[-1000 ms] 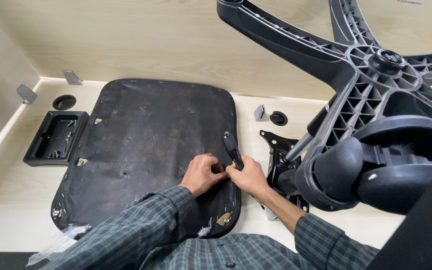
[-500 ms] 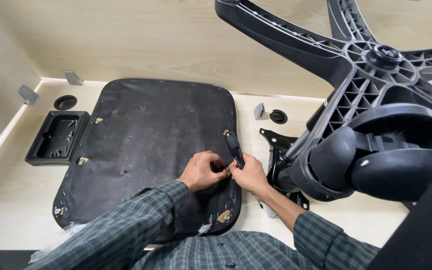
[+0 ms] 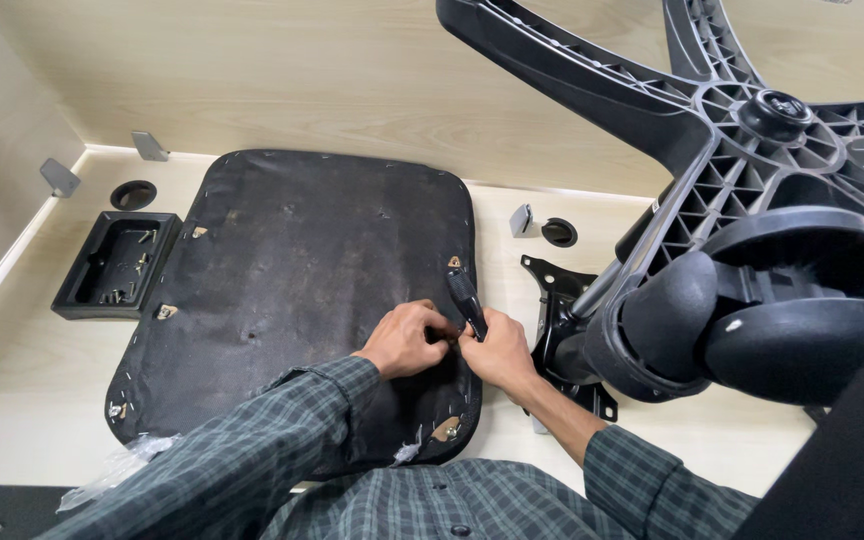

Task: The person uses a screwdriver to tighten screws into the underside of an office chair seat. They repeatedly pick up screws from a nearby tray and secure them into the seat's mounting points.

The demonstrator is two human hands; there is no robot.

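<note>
A black chair seat pad (image 3: 292,290) lies upside down on the light wooden table, its fabric underside up. My right hand (image 3: 497,352) grips a black-handled screwdriver (image 3: 465,298) held tilted over the pad's right edge. My left hand (image 3: 407,338) is closed beside it, its fingertips pinching at the tool's tip on the pad. What sits between those fingertips is too small to tell. Both hands touch each other near the pad's right side.
A black five-star chair base (image 3: 742,130) with casters (image 3: 802,300) looms at the right, close to my right arm. A black metal seat mechanism (image 3: 557,300) lies beneath it. A black parts tray (image 3: 112,265) with screws sits at the left. Clear plastic wrap (image 3: 117,465) lies near the front edge.
My hands stay at the pad's right edge with small finger movements around the screwdriver tip. The view has shifted slightly.
</note>
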